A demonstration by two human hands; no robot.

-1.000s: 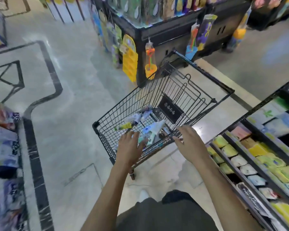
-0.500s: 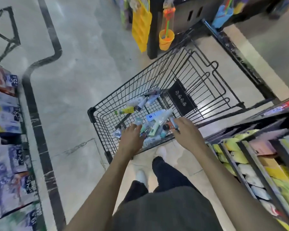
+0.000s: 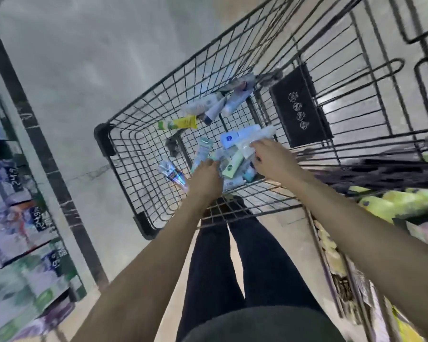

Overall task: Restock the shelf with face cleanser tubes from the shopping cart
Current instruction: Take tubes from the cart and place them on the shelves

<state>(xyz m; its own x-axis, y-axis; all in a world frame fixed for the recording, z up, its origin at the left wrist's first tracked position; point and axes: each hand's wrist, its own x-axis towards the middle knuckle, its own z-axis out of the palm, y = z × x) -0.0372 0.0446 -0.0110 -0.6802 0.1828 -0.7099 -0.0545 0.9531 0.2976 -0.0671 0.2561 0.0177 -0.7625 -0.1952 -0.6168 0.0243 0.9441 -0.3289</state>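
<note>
A black wire shopping cart stands in front of me with several face cleanser tubes loose on its floor. Among them are a yellow-green tube, a blue-and-white tube, a teal tube and a shiny foil-coloured tube. Both my arms reach down into the cart. My left hand is among the near tubes beside the teal one; its fingers are hidden. My right hand has its fingertips curled on a white tube in the pile.
A black plate hangs on the cart's folding seat flap. Shelves of yellow-green packs run along my right, close to the cart. Shelves with price tags line the left. Pale tiled floor lies between.
I have leaned in over the cart, so it fills the view. Both hands have gone from the near rim down into the tubes; the right hand now holds the white tube.
</note>
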